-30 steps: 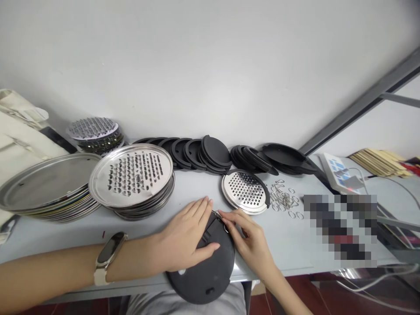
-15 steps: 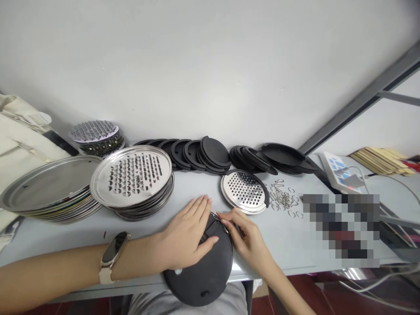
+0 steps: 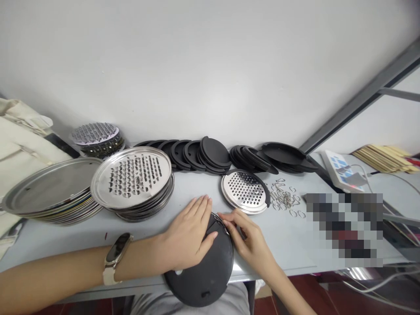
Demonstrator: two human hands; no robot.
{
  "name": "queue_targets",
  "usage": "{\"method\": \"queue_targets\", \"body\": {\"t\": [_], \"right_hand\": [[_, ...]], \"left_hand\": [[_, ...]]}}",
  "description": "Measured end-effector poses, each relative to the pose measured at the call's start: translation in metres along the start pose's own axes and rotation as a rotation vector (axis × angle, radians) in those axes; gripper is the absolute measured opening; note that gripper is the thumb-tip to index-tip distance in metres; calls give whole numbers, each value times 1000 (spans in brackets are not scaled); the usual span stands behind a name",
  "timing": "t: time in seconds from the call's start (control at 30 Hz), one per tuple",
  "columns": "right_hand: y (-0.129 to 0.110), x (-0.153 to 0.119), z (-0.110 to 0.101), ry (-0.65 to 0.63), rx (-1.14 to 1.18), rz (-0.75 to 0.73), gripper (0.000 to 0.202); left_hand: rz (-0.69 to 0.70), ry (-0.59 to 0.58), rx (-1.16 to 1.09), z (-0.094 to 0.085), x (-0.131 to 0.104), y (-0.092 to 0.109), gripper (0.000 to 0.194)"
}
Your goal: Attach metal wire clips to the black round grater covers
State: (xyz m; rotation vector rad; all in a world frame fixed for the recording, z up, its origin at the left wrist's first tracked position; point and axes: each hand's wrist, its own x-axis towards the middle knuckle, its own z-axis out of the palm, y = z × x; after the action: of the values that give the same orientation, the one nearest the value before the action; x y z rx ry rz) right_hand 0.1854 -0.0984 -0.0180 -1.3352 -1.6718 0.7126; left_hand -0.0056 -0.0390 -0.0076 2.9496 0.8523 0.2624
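Observation:
My left hand point(image 3: 188, 238) lies flat with fingers stretched out across a round black plastic disc point(image 3: 210, 280), pressing on its left part. The disc overhangs the front edge of the table. With thumb and forefinger, my right hand point(image 3: 247, 236) pinches a small metal ring point(image 3: 217, 217) at the disc's far right rim. Whether the ring passes through the disc cannot be made out. Just beyond my hands lies a stack of round metal graters point(image 3: 245, 190) with a black rim piece on top. To its right is a loose pile of metal rings point(image 3: 285, 199).
Large metal grater discs point(image 3: 131, 177) and flat metal discs point(image 3: 49, 183) are stacked at left, with spiked discs point(image 3: 95, 133) behind. Black plastic rims point(image 3: 215, 153) line the wall point(image 3: 210, 65). A power strip point(image 3: 339, 168) and a metal frame bar point(image 3: 354, 100) stand at right.
The hands and disc stay nearly in place. My right fingers still pinch the ring at the rim. The view has shifted slightly.

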Motion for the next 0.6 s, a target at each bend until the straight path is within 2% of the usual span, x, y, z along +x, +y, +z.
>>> {"method": "queue_targets", "body": {"t": [0.6], "right_hand": [[4, -6, 2, 27, -40, 0, 22]], "left_hand": [[-26, -20, -26, 0, 2, 3, 63]]}}
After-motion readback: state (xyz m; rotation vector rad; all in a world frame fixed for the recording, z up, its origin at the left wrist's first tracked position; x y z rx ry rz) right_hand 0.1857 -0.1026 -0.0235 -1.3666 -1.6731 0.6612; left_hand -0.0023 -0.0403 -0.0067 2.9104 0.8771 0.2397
